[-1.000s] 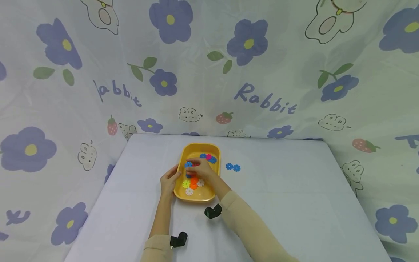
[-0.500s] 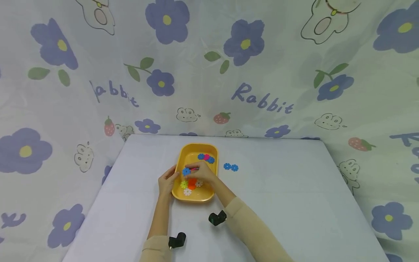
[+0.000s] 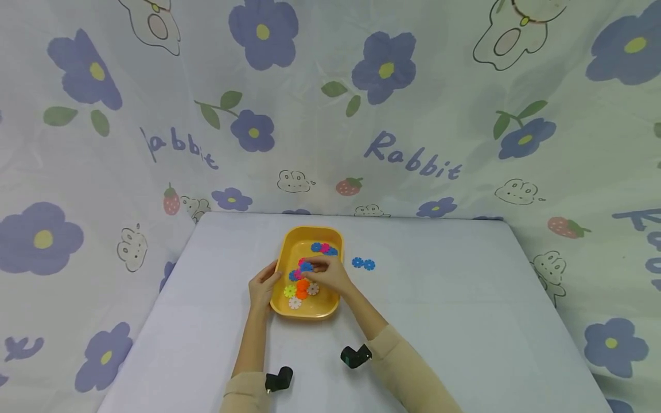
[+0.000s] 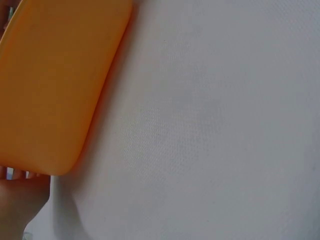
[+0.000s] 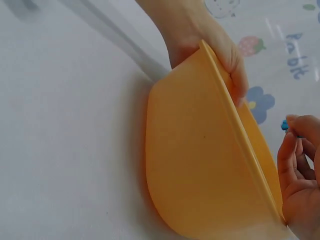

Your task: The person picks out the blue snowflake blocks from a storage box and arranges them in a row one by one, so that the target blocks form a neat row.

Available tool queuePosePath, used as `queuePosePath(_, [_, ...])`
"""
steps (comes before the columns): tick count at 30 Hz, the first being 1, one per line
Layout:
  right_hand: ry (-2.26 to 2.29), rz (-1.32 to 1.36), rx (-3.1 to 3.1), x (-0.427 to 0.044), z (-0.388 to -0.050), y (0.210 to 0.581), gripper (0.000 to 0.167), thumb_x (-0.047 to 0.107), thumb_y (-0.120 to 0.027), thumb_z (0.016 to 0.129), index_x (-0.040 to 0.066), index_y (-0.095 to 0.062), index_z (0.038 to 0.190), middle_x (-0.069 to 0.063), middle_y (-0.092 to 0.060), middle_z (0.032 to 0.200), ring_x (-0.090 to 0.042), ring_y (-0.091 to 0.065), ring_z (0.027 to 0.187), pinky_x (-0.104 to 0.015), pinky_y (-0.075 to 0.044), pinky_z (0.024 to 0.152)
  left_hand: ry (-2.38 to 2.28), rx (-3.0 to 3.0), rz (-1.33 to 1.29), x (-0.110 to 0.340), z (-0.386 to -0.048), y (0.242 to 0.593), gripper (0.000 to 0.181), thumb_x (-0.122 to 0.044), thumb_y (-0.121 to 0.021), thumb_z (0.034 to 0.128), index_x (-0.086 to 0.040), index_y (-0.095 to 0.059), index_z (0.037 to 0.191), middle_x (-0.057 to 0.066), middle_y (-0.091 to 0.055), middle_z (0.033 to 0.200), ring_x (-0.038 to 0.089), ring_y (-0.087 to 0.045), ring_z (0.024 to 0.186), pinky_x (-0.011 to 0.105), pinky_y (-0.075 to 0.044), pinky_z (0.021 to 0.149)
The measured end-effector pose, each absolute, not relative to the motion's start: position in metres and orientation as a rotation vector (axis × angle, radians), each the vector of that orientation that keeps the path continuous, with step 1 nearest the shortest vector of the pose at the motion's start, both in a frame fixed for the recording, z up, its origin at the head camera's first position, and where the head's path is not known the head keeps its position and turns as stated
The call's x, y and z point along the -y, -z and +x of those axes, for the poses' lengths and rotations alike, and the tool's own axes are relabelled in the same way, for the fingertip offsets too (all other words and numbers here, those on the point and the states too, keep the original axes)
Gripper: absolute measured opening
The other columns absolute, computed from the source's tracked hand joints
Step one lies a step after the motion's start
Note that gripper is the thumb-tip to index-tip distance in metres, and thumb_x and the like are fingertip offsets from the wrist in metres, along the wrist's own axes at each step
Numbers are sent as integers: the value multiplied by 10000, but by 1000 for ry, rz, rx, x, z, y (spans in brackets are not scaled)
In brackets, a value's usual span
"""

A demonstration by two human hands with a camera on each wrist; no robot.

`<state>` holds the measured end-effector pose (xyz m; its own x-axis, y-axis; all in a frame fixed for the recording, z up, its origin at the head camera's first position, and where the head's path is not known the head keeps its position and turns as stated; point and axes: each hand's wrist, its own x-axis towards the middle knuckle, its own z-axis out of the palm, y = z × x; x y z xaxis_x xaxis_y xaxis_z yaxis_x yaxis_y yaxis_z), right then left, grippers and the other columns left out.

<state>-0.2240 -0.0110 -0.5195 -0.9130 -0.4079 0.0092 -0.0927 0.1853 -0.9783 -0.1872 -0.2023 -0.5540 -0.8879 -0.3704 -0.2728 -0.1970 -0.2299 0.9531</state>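
Observation:
In the head view, a yellow tray (image 3: 333, 232) holds small notched plastic snowflake discs. My left hand (image 3: 261, 288) grips its left wall, and in the right wrist view the left thumb (image 5: 238, 82) hooks over the rim. Above the tray's middle, my right hand (image 3: 329, 274) pinches a blue snowflake disc (image 3: 307, 267); its blue edge (image 5: 284, 125) peeks from the fingertips in the right wrist view. Blue and pink discs lie close by, partly covered, so I cannot tell which are joined to it. Orange discs (image 3: 302, 288), a yellow-green disc (image 3: 290, 291) and white discs (image 3: 295, 303) lie nearer me.
Two blue discs (image 3: 364, 264) lie side by side on the white tabletop (image 3: 439, 298), right of the tray. At the tray's far end sits a blue-pink-blue row (image 3: 325, 248). A printed curtain (image 3: 320, 143) rises behind the table.
Carrying a blue disc with pink beside it, my right hand first dipped toward me, then shifted right. Blue and pink discs now show left of its fingertips. My left hand stays on the tray.

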Motion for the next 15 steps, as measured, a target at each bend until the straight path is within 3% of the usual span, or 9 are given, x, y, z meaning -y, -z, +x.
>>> queuePosePath(5, [1853, -519, -2124, 5, -222, 519, 350, 155, -684, 865, 2, -637, 1177, -217, -640, 916, -279, -652, 763, -289, -579, 693, 2269, 1885, 710, 204, -188, 554, 438, -74, -652, 865, -24, -564, 1291, 137, -545, 1330, 95, -540, 1096, 131, -462, 894])
queuePosePath(9, [1915, -548, -1984, 2, -223, 515, 379, 90, -605, 914, -51, -551, 1261, -352, -613, 969, -425, -652, 845, -433, -563, 758, 2277, 1901, 699, 205, -188, 555, 448, -77, -653, 866, -24, -555, 1300, 152, -527, 1346, 134, -526, 1138, 136, -464, 894])
queuePosePath(15, [1996, -448, -1859, -1, -220, 505, 411, 40, -580, 919, -59, -500, 1310, -351, -601, 1033, -409, -647, 926, -526, -490, 856, 2289, 1882, 686, 204, -188, 555, 440, -69, -642, 871, -30, -556, 1302, 156, -515, 1358, 153, -511, 1170, 138, -460, 899])
